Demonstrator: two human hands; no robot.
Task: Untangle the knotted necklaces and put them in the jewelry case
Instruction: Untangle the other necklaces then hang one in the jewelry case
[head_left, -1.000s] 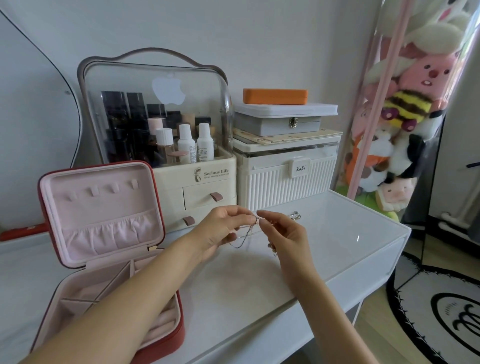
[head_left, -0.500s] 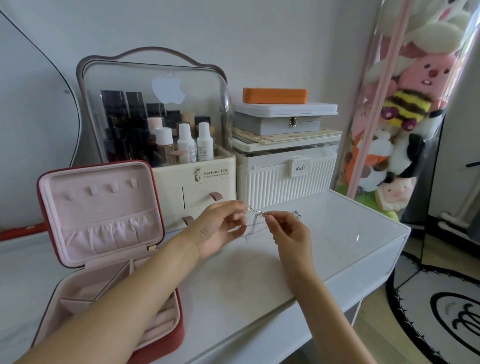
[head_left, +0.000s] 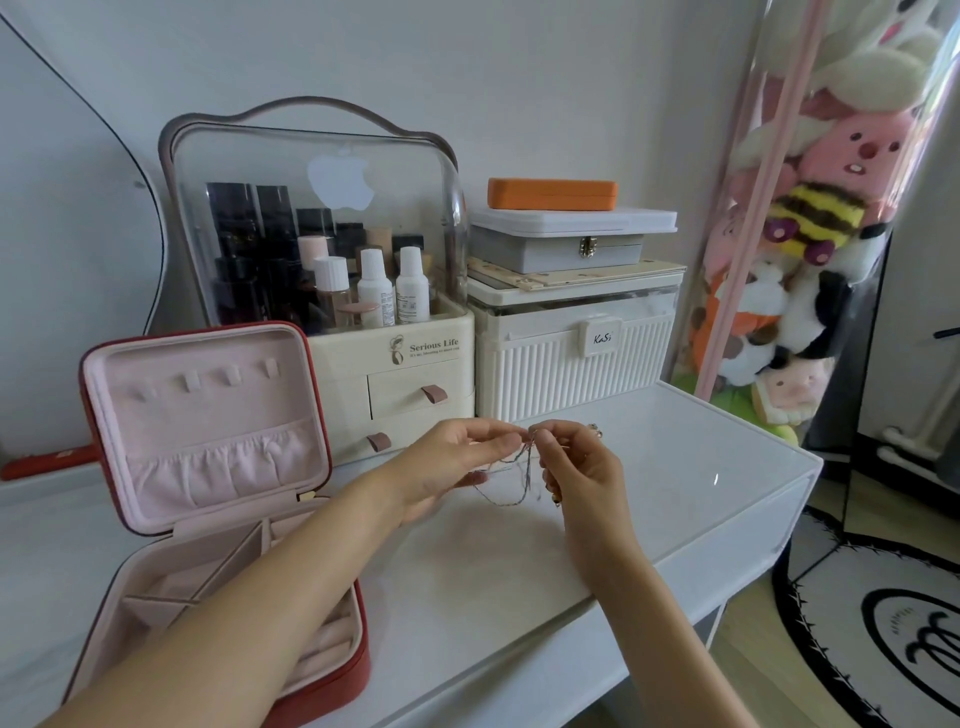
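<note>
White desk (head_left: 675, 467) with a glossy top carries every item noted below. At its rear stands a clear-domed cosmetics organiser (head_left: 322, 249) holding bottles, with two small drawers beneath. Just beside it, to the right, sits a ribbed cream storage box (head_left: 571, 364), stacked with a grey latched box (head_left: 561, 249) and an orange case (head_left: 552, 194) on top. Past the desk's right end, a clear column of plush toys (head_left: 810, 208) stands on the floor.

Red jewelry case (head_left: 208, 431) lies open at the desk's front left, lid upright, pink lining and divided compartments exposed; the left forearm crosses over its tray.

Left hand (head_left: 452, 462) and right hand (head_left: 576, 467) are raised above the desk centre, close together. Fingers of both hands are pinched on the knotted necklaces (head_left: 511, 480), thumb and forefinger tips nearly meeting at the knot. Thin chain loops hang between the hands, clear of the jewelry case. A small pendant appears to dangle under the right hand, though the detail is too fine to confirm
</note>
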